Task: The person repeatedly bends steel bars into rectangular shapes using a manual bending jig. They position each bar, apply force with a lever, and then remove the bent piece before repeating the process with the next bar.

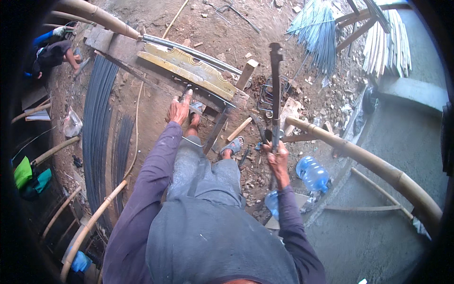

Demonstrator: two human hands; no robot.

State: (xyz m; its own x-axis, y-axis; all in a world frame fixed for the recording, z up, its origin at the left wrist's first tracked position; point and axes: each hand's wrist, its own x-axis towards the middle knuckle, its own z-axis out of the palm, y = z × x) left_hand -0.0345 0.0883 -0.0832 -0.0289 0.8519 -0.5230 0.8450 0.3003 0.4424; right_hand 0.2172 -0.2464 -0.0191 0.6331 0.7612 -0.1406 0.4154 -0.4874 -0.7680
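Note:
My right hand (279,158) is wrapped round a long steel rebar-bending bar (276,90), which stands nearly upright in view with its notched head at the far end. To the left, my left hand (178,111) is at the near edge of a wooden bench (156,80), fingers closed and reaching toward a row of metal pins (189,86). Between those fingertips is something thin and dark, too small to make out. A yellow carved board (189,66) lies along the bench behind the pins.
Bundles of steel bars lie at left (97,99) and far right (317,33). Bent stirrups (279,92), a hammer (257,125) and clear blue water jugs (312,173) are near my right hand. Bamboo poles (369,154) cross both sides. Another person (54,52) crouches far left.

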